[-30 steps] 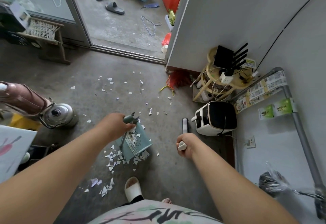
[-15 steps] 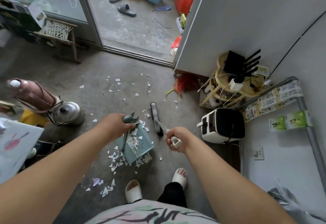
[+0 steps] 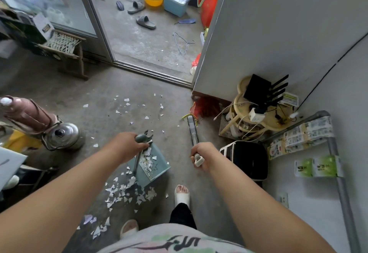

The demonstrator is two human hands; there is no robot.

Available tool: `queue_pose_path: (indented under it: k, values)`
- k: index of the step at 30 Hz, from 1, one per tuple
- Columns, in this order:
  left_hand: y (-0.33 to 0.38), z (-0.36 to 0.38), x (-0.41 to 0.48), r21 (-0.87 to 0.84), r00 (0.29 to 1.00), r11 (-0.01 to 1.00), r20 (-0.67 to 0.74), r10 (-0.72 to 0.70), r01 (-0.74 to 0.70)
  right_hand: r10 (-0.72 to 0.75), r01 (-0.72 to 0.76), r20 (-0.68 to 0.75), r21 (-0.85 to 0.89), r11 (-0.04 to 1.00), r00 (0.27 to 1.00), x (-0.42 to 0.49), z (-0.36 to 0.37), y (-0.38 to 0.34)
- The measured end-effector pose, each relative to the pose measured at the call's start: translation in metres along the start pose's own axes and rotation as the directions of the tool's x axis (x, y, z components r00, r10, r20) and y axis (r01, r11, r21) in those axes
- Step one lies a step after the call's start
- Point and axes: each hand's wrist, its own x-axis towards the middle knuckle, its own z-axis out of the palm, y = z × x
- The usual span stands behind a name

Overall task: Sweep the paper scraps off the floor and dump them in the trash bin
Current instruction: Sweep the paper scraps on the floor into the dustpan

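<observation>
Fingers of my left hand [image 3: 127,144], to the right of the steel kettle [image 3: 61,135], are wrapped tight round the top of the dustpan handle [image 3: 141,139]. Below them the teal dustpan [image 3: 154,166] hangs tilted over the concrete floor [image 3: 103,85] with paper scraps [image 3: 148,160] inside it. A thicker pile of scraps [image 3: 127,192] lies on the floor just nearer me than the pan, and looser bits [image 3: 126,100] are scattered well beyond my knuckles. Further right, my right hand [image 3: 200,154] clenches the pale end of the broom [image 3: 192,131], whose grey head lies ahead of my fingers, near a black-and-white appliance [image 3: 247,159].
</observation>
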Motion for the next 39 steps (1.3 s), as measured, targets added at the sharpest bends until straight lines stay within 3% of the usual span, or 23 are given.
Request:
queue_pose_path:
  k: [4,9,15,24,29,39]
  values:
    - [0.041,0.004,0.008,0.046,1.000,0.999,-0.017,0.007,-0.006,-0.001,-0.003,-0.058,-0.059,0.998,0.998,0.012,-0.046,-0.027]
    - [0.068,0.015,0.014,-0.037,0.999,0.999,-0.023,-0.022,0.021,-0.003,-0.020,-0.126,-0.181,0.983,0.992,0.027,-0.080,-0.055]
    - [0.078,0.017,0.019,-0.189,0.994,0.979,-0.062,-0.095,0.082,0.112,-0.129,-0.071,-0.312,0.941,0.991,0.053,-0.085,-0.075]
    - [0.081,0.019,0.012,-0.143,0.984,0.979,-0.084,-0.158,0.145,0.071,-0.008,0.132,-0.426,0.905,0.989,0.054,-0.058,-0.074]
    - [0.081,0.017,0.009,-0.125,0.979,0.980,-0.106,-0.171,0.158,0.039,0.041,0.207,-0.366,0.930,0.978,0.045,-0.054,-0.084]
    - [0.077,0.018,0.002,-0.213,0.964,0.957,-0.139,-0.228,0.195,0.008,0.062,0.141,-0.486,0.872,0.990,0.060,-0.044,-0.097]
